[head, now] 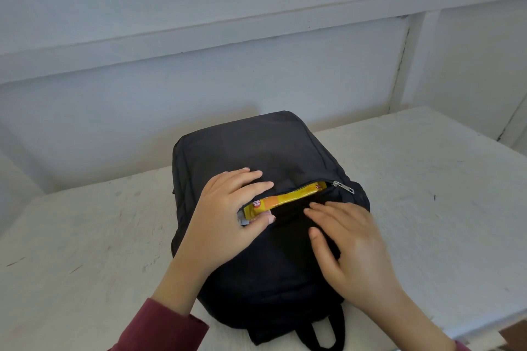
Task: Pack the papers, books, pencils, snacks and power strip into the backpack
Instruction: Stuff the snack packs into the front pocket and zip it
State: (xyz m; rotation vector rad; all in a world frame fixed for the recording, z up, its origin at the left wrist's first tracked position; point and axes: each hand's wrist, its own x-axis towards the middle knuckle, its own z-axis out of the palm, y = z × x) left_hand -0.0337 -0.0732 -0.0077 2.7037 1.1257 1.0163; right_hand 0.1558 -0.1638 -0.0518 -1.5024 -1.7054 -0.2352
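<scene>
A black backpack (256,151) lies flat on the white table (427,179), its handle loop toward me. Its front pocket is unzipped, and a yellow snack packet (288,197) shows in the opening. The metal zipper pull (343,187) sits at the pocket's right end. My left hand (228,208) rests on the pocket's left end, fingers straight over the top edge, thumb pressing the packet's left end. Fingers straight, my right hand (348,239) lies flat on the pocket's front panel, just below the opening. Other packed items are hidden.
The table's worn white top (71,251) stretches to both sides of the bag. A pale blue panelled wall (228,37) stands close behind the table. The table's right front corner (507,322) drops off near my right forearm.
</scene>
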